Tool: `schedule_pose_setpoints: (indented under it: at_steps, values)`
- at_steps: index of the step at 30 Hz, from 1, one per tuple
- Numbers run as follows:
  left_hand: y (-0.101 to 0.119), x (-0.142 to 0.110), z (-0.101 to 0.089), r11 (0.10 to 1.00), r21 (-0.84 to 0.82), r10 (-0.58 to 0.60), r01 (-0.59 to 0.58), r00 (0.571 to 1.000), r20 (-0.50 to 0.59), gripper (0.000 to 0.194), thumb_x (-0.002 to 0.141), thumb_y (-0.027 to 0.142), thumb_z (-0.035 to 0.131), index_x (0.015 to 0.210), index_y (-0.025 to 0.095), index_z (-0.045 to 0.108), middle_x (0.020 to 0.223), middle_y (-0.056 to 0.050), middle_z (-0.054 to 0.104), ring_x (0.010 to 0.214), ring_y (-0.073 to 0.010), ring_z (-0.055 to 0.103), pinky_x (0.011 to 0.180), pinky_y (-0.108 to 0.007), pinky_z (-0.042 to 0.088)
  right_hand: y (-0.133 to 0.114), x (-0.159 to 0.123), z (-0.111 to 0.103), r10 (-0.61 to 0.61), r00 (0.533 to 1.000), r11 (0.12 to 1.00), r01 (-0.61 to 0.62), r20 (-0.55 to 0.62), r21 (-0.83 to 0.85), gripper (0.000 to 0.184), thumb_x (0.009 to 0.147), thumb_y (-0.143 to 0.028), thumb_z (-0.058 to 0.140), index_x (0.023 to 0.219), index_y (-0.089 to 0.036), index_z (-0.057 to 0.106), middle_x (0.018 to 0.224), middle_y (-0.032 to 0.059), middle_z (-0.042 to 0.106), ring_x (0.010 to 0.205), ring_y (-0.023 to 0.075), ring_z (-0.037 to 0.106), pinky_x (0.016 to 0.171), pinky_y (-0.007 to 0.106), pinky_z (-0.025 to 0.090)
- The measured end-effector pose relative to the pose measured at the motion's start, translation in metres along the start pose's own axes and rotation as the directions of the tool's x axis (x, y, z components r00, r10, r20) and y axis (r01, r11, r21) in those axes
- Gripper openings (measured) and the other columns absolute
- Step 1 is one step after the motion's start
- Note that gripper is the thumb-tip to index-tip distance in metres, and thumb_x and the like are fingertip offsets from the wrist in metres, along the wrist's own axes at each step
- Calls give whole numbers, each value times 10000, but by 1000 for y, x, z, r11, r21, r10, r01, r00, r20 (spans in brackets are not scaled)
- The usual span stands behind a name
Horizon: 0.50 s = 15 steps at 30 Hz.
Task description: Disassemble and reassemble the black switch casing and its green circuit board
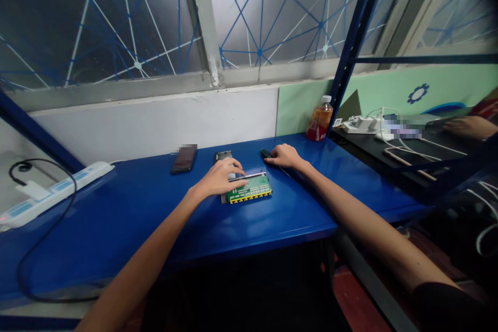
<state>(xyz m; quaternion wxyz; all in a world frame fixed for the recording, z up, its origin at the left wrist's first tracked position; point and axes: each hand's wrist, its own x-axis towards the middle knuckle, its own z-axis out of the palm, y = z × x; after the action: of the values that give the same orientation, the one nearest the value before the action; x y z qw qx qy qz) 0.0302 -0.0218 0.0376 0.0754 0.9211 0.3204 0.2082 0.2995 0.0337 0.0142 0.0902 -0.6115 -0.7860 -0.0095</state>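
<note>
A green circuit board (252,189) lies on the blue table (155,207), near its middle. My left hand (220,178) rests on the board's left end, with the fingers curled onto a thin silver strip (252,175) along its far edge. My right hand (285,156) lies palm down just behind and to the right, its fingers closed over a small black object (266,153) at its fingertips. A grey device (223,155) sits right behind my left hand.
A dark phone (183,159) lies further left. A white power strip (50,189) with a black cable (35,249) sits at the table's left end. An orange drink bottle (319,120) stands at the back right. Another person's hand (469,127) rests on the neighbouring dark desk.
</note>
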Motion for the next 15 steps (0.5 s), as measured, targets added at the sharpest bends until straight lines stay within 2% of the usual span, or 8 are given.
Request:
schedule_pose_setpoints:
  at_steps: [6, 15]
  values:
    - [5, -5, -1, 1000, -8, 1, 0, 995, 95, 481, 709, 609, 687, 1032, 256, 725, 1155, -85, 591, 1047, -263, 572, 906, -401, 452, -2, -2, 0, -2, 1000, 1000, 2, 8, -14, 521, 834, -631, 477, 727, -179, 713, 717, 97, 690, 697, 212, 633, 523, 268, 290]
    - [12, -7, 7, 999, 38, 5, -10, 993, 115, 638, 663, 691, 676, 1122, 248, 690, 1223, -108, 544, 1121, -314, 524, 947, -457, 424, -8, -3, 4, -46, 999, 999, 46, 7, -27, 573, 836, -677, 449, 699, -181, 701, 705, 97, 690, 677, 208, 633, 518, 264, 293]
